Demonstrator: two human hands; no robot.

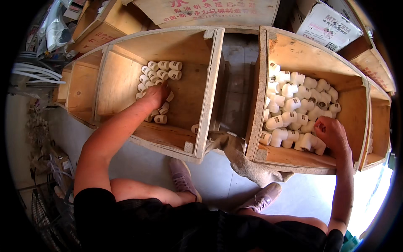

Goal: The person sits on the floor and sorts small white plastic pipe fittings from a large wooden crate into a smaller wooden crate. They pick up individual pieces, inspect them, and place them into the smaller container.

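My left hand (158,95) reaches down into the left wooden box, over a group of short white plastic pipe couplings (162,74). Its fingertips are near one or more couplings, but the hand itself hides whether they grip one. Those couplings lie in fairly even rows on the box floor. In the right wooden box, white plastic elbow fittings (292,104) are heaped loosely. My right hand (333,132) is curled into a loose fist at the near right side of that heap, and no fitting shows inside it. A single white fitting (195,128) sits apart in the left box's near right corner.
The left box's wooden rim (211,78) and the right box's rim (255,94) flank a narrow gap. A rough cloth (239,157) hangs at its near end. Behind stand a printed wooden crate (207,14) and a white carton (329,26). White tubes (37,74) protrude at left.
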